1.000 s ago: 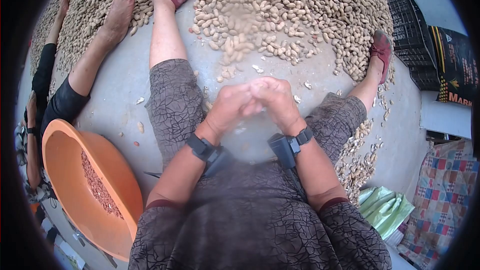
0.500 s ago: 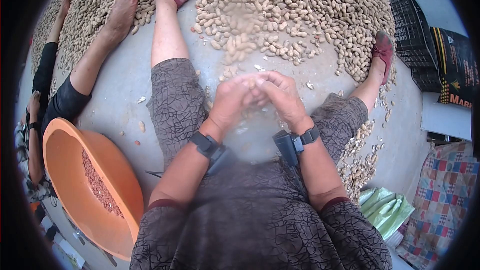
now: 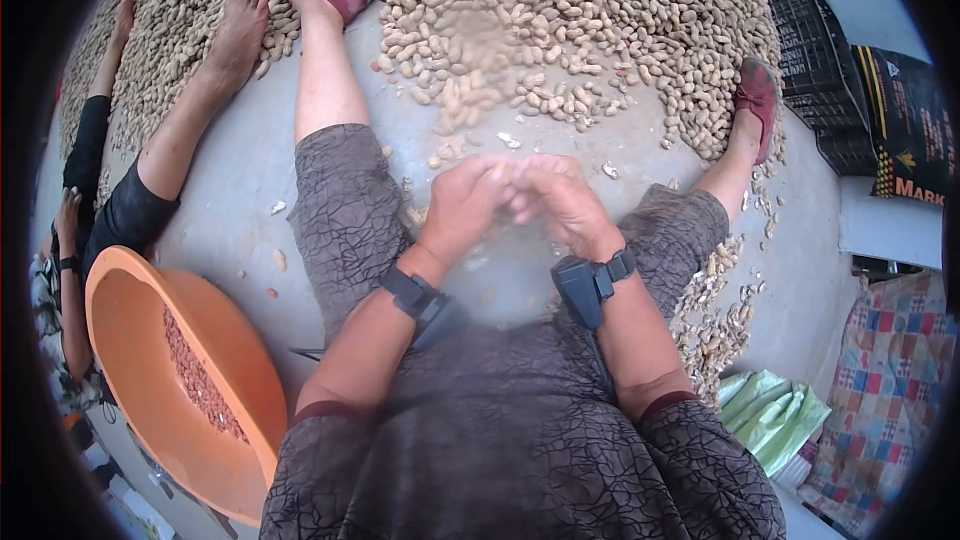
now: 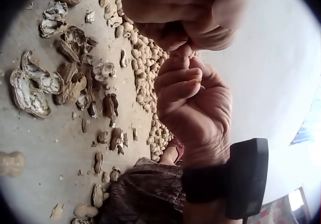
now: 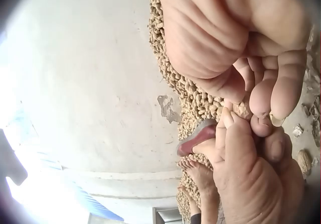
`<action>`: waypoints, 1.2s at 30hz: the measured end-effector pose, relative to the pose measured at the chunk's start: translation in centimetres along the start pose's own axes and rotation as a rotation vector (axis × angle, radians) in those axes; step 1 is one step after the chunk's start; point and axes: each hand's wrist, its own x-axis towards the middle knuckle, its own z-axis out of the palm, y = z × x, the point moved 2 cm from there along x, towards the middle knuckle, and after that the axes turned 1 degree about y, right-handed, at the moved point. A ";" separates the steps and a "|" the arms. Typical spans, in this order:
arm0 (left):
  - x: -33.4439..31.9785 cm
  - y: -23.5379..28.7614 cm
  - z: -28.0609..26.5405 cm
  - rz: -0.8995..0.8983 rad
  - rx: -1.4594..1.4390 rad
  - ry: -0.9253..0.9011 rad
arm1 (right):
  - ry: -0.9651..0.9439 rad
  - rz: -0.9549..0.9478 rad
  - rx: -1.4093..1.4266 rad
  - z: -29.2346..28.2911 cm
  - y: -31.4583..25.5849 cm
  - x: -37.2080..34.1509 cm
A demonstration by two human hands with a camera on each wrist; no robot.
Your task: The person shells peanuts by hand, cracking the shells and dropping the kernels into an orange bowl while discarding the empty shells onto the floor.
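Note:
My left hand (image 3: 458, 208) and right hand (image 3: 566, 202) meet at the fingertips in front of my lap, above the floor. Between them, in the right wrist view, shows a small tan peanut (image 5: 242, 109), pinched by the thumbs and curled fingers of both hands. Its lower part is hidden by fingers, and the head view hides it wholly. In the left wrist view the right hand (image 4: 194, 101) is bent over at the knuckles, its fingertips right against those of the left.
A large heap of unshelled peanuts (image 3: 590, 0) spreads beyond my feet. Broken shells (image 4: 37, 86) litter the floor below my hands. An orange basin (image 3: 130, 340) with reddish kernels stands at left, beside another person's legs (image 3: 180, 130). A black crate (image 3: 815, 60) and green sack (image 3: 770, 420) lie right.
Half a second ago a tan peanut showed between the thumbs in the head view; now the fingers cover it. Both hands stay together in nearly the same place.

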 end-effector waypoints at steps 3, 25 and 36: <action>0.1 -0.8 0.0 0.026 0.069 -0.031 | -0.011 -0.017 -0.005 -0.1 0.2 0.1; 0.3 -0.9 0.3 0.176 0.555 0.062 | 0.164 -0.029 -0.134 1.3 2.4 0.9; 1.0 -1.8 0.0 -0.273 -0.315 0.052 | 0.053 -0.095 -0.005 1.1 1.1 0.3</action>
